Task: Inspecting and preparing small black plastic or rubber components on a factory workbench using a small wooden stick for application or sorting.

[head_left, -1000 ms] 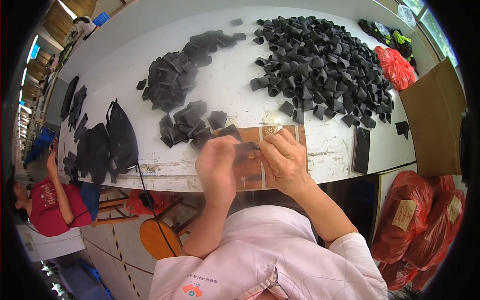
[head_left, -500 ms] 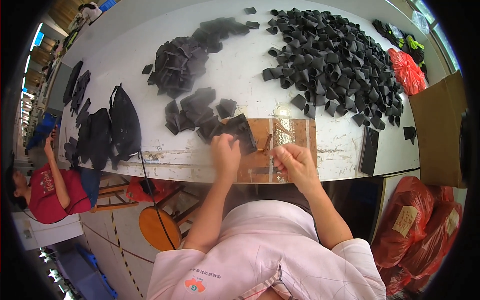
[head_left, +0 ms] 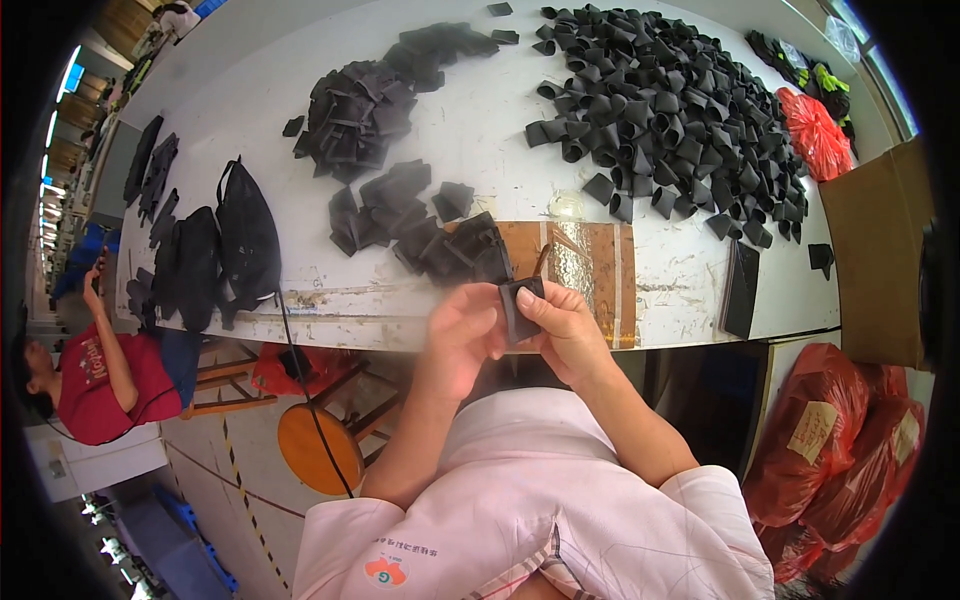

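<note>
Just over the front edge of the table, a small black folded fabric piece [head_left: 519, 313] is between my two hands. My right hand [head_left: 572, 338] pinches it, with the thumb flat on its face. My left hand [head_left: 463, 338] is closed at its left edge; part of its grip is hidden. A thin brown stick [head_left: 543, 260] rises beside my right fingers; whether that hand holds it I cannot tell. Behind lies a brown board [head_left: 612, 270] with strips of clear tape. Several flat black pieces [head_left: 450, 248] lie on the board's left edge and the table.
A big heap of black tube-shaped pieces [head_left: 670, 120] covers the far right. Flat black pieces [head_left: 355, 120] are piled at the far left. A black bag [head_left: 248, 235], a cardboard box [head_left: 880, 260], red plastic bags [head_left: 810, 440] and a stool [head_left: 318, 448] stand around. Another person [head_left: 120, 385] sits at left.
My left hand has come away from the flat black pieces toward me. A black piece is now held between both hands, and my right hand has shifted slightly left.
</note>
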